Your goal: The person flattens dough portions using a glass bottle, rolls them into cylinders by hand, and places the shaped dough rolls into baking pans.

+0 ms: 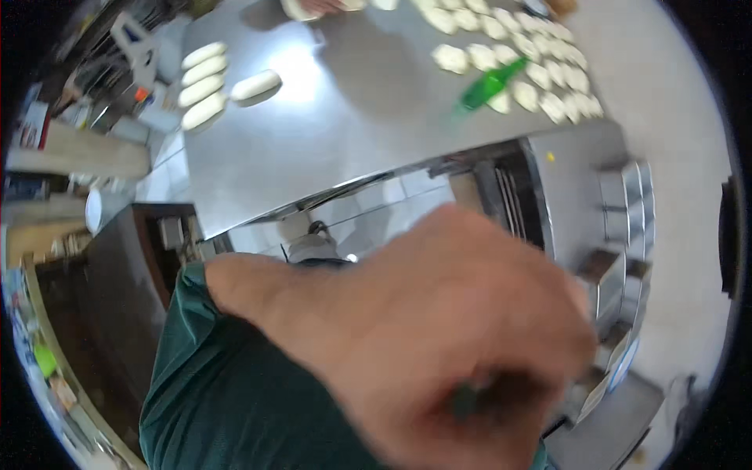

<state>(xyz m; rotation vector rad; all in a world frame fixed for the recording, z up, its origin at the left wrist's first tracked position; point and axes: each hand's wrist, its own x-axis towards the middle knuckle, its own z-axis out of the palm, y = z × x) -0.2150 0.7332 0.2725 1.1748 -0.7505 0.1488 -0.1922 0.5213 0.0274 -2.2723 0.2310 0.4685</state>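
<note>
My left hand (478,337) is very close in front, at the end of a forearm that crosses from a green sleeve (192,301) on the left. Its fingers look curled around a dark gap, but they are smeared by motion, and I cannot make out anything held. My right hand does not show. Beyond, on a steel worktable (352,133), a smooth dough log (256,84) lies beside a column of several dough logs (204,86). A green glass bottle (489,84) lies at the right among many small flattened dough pieces (552,74).
Another person's hand (321,6) is at dough on the table's far edge. Under the table's right end is a dark opening with racks (509,196). Metal trays or shelves (619,274) stand on the right. A dark cabinet (117,274) and cluttered shelving are on the left.
</note>
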